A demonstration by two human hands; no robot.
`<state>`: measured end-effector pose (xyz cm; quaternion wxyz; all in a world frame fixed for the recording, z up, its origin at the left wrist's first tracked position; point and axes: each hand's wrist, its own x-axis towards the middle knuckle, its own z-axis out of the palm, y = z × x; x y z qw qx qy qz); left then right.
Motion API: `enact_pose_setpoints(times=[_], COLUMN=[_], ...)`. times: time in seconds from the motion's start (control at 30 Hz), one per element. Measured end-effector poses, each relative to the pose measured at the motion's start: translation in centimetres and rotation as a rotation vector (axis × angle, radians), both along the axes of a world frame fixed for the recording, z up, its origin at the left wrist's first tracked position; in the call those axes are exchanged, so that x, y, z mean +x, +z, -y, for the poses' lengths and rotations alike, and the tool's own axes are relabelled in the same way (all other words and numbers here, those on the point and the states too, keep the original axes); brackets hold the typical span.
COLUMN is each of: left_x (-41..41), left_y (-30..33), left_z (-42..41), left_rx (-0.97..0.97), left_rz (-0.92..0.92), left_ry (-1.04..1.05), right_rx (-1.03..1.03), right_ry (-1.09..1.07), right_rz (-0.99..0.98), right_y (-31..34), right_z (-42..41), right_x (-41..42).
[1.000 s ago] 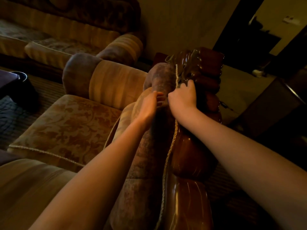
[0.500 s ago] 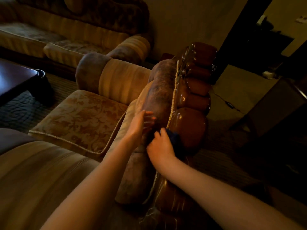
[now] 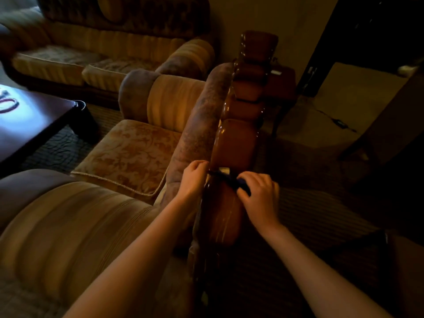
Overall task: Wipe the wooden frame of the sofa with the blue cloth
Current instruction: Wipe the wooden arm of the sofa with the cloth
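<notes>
Both hands work mid-frame: your right hand (image 3: pixel 259 193) pinches the blue cloth (image 3: pixel 229 180) on the wooden frame (image 3: pixel 236 143), left hand (image 3: pixel 193 177) curled around the padded edge; carved sections beyond likely remain.

A dim home living room. Two upholstered sofas (image 3: pixel 110 63) with striped, floral cushions (image 3: pixel 128 154) and a carved glossy wooden frame (image 3: pixel 236 141) stand around a dark low worktop (image 3: pixel 39 120) on patterned carpet (image 3: pixel 62 152), with a doorway (image 3: pixel 358 42) opening onto another room.

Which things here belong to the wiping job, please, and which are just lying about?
Job: blue cloth, wooden frame, left hand, right hand.
Lying about: coffee table, seat cushion, far sofa, floor cable.
</notes>
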<state>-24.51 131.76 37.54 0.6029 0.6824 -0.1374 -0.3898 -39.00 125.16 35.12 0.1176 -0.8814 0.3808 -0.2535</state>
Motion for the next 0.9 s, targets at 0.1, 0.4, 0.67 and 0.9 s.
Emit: enact_pose_setpoints(times=[0.1, 0.4, 0.67, 0.9], left_x=[-1.2, 0.3, 1.5, 1.6], left_y=[-0.2, 1.7, 2.2, 0.3], left_z=[-0.2, 0.1, 2.7, 3.4], left_rx=[0.071, 0.057, -0.043, 0.051], left_rz=[0.120, -0.154, 0.043, -0.124], left_ry=[0.006, 0.099, 0.181, 0.205], right_rx=[0.041, -0.449, -0.157, -0.348], right_ry=[-0.120, 0.115, -0.318, 0.068], right_rz=[0.106, -0.018, 0.486, -0.080], right_y=[-0.6, 3.6, 3.9, 1.1], right_z=[-1.6, 1.7, 4.2, -0.3], right_x=[0.7, 5.7, 5.1, 6.3])
